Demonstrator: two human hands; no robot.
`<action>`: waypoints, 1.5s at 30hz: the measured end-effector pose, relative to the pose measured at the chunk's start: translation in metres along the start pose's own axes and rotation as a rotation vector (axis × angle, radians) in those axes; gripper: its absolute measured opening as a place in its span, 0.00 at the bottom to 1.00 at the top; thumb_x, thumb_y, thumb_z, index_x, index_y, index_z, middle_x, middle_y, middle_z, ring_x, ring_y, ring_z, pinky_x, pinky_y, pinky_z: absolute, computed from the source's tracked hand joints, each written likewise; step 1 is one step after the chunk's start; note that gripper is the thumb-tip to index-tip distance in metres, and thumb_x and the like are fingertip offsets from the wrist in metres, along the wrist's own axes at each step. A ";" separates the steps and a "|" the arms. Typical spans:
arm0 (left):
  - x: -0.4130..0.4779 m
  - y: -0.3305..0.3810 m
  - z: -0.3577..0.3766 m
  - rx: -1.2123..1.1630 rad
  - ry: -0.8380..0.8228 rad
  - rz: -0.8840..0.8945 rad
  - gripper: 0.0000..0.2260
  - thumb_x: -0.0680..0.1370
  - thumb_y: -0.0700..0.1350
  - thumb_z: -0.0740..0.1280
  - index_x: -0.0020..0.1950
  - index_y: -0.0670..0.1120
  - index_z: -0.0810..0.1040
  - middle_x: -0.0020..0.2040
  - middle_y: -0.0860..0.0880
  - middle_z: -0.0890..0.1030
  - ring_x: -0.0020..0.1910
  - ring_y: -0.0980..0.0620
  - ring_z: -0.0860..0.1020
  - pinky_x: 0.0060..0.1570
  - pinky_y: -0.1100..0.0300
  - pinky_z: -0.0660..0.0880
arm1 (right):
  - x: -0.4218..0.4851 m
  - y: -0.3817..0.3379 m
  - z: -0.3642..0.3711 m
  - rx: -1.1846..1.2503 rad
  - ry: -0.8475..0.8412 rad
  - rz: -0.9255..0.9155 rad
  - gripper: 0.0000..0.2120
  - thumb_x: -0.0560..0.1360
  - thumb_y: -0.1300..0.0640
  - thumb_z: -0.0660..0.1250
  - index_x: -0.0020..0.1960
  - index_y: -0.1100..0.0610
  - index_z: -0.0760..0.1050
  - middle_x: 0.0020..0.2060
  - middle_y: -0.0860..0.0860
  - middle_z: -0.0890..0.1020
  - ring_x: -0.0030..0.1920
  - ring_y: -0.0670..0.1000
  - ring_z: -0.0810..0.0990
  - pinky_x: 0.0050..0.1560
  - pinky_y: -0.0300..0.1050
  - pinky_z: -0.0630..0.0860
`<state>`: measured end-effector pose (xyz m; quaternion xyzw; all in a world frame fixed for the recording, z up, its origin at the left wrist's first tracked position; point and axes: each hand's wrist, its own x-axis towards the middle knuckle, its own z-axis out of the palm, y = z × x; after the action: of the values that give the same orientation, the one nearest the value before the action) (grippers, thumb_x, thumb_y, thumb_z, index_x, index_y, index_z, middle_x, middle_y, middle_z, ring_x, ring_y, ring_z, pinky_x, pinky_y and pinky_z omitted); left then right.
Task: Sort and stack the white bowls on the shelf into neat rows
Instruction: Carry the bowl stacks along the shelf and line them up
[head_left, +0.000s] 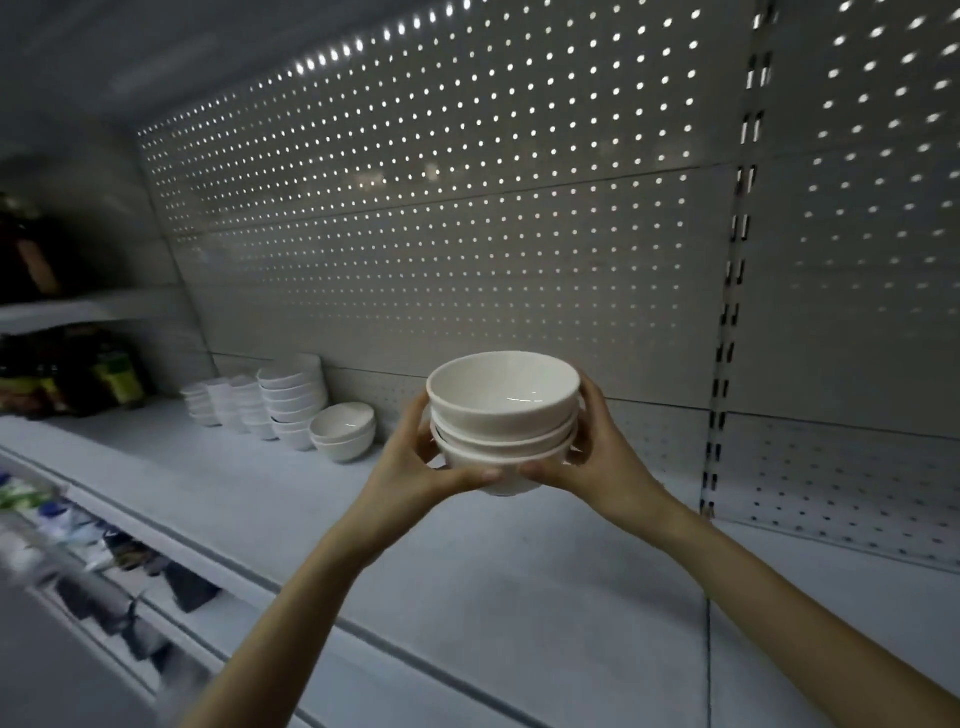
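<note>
White bowls (503, 415), three nested in one stack, held in the air above the grey shelf (467, 582) and in front of its perforated back panel (441, 218). Left hand (410, 462) grips the left side of the stack and right hand (602, 452) the right side; the fingers (422, 415) of both are curled round the bowls, and the two thumbs nearly meet at the front of the lowest bowl. More bowls stand at the left rear of the shelf: a nested pair (344, 432), just beside it a taller stack (293, 397), then lower stacks of smaller bowls (228, 405) toward the corner. Blurred packaged goods (111, 376) fill the adjoining bay at left
</note>
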<state>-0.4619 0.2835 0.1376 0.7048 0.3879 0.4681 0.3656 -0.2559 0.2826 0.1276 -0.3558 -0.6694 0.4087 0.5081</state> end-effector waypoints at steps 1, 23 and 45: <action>0.006 -0.006 -0.011 0.002 -0.009 -0.004 0.42 0.65 0.44 0.80 0.73 0.55 0.62 0.63 0.56 0.78 0.62 0.58 0.76 0.54 0.59 0.78 | 0.010 0.004 0.008 0.009 0.006 0.006 0.50 0.60 0.51 0.76 0.74 0.43 0.51 0.65 0.38 0.68 0.62 0.34 0.70 0.57 0.34 0.74; 0.051 -0.135 -0.240 -0.041 -0.147 -0.060 0.42 0.63 0.45 0.79 0.72 0.58 0.62 0.63 0.58 0.77 0.63 0.60 0.75 0.59 0.56 0.77 | 0.153 0.069 0.214 -0.048 0.066 0.069 0.48 0.59 0.53 0.77 0.70 0.38 0.53 0.64 0.35 0.69 0.61 0.34 0.71 0.60 0.37 0.74; 0.163 -0.271 -0.334 -0.145 -0.203 -0.191 0.32 0.63 0.37 0.79 0.61 0.58 0.72 0.57 0.63 0.80 0.59 0.65 0.76 0.55 0.67 0.74 | 0.290 0.159 0.280 -0.098 0.196 0.172 0.54 0.51 0.46 0.82 0.70 0.41 0.57 0.64 0.38 0.72 0.63 0.39 0.72 0.59 0.37 0.73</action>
<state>-0.7896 0.5962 0.0592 0.6801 0.3794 0.3844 0.4957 -0.5852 0.5549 0.0545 -0.4743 -0.6029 0.3809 0.5163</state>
